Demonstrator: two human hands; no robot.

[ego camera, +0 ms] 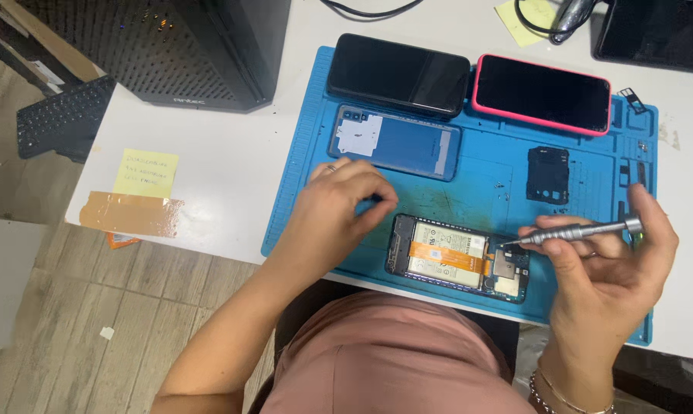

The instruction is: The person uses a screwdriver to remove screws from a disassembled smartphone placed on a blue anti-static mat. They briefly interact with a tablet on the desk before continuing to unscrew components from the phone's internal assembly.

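**Screwdriver tip on the lower end of an opened phone**

The opened phone (457, 258) lies on the blue work mat (300, 192), near the mat's front edge, at about 6 o'clock of the mat. Its back is off, so the battery and an orange flat cable are visible.

The right hand (611, 264) grasps a slim metal screwdriver (580, 230) between thumb and fingers, and the index finger lies along the shaft. The tip points toward 9 o'clock and seems to touch the phone's right end, beside a small metal shield. The left hand (339, 211) rests on the mat at 10 o'clock from the phone. Its fingers are curled loosely and pinched together; I cannot tell if something small is between them.

At 12 o'clock of the phone lies a blue back cover (396, 142). Beyond it sit a black phone (398, 74) and a phone in a pink case (543, 93). A small black plastic frame (548, 175) lies at 1 o'clock.

To do this step well, I think the driver should stand straighter over the screw, with light downward pressure, so the tip does not slip to the orange cable. The left hand could steady the phone's frame. Small screws are easy to lose; keeping them in one mat compartment would help.
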